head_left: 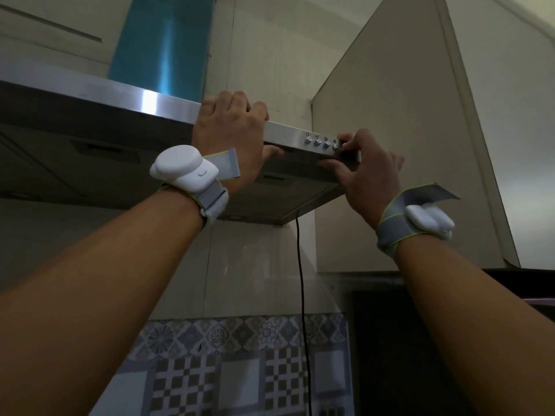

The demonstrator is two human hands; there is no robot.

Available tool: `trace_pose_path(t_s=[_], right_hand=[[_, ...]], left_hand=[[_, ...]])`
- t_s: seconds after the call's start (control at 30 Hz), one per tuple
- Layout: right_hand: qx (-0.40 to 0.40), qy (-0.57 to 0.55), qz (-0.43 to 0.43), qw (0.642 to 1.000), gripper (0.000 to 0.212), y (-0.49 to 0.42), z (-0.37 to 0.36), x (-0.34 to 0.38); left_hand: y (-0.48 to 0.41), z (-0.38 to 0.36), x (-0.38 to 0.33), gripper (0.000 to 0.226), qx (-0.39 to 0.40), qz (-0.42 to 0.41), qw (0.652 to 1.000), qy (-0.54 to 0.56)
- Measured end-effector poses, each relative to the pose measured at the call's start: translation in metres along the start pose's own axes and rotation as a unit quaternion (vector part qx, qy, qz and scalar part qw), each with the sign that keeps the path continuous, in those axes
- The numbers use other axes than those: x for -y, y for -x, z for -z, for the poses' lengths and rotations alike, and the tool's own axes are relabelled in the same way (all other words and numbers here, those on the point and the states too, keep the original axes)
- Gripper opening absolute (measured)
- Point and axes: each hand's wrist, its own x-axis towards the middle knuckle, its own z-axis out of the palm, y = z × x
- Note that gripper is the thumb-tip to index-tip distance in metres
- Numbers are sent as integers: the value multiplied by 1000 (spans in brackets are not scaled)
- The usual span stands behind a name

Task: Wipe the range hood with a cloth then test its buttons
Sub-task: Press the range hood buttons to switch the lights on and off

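**Both hands up at the front edge of the range hood**

The person is reaching overhead with both arms, and both hands are resting on the steel front strip of the range hood [168, 107], which is running from the left edge of the view across to a tall beige wall cabinet [399, 163] on the right. The left hand [231, 130] is gripping the strip near its middle, fingers curling over the top edge and the thumb tucking beneath the underside, so it is clamped on the hood itself. The right hand [365, 172] is sitting at the strip's right end, its fingertips bunching together against the control panel just to the right of the four round buttons [322, 142]; the thumb is pressing up under the lower edge. Whether a fingertip is pressing a further button hidden under the hand cannot be told. No cloth is showing in either hand.

Each wrist is wearing a grey strap with a white sensor pod [183, 168]. Above the hood, a blue-filmed chimney duct [163, 43] is rising toward the ceiling. A black power cord [301, 280] is hanging down from the hood's rear right corner, passing over plain wall tiles and then a band of patterned tiles [240, 334] below.
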Motion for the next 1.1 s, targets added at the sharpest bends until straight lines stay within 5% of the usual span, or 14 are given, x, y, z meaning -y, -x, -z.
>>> trace_pose_path(t_s=[1.1], right_hand=[[-23, -16, 1, 1000, 31, -1, -2, -1]], left_hand=[[1, -6, 1, 65, -50, 5, 999, 6]])
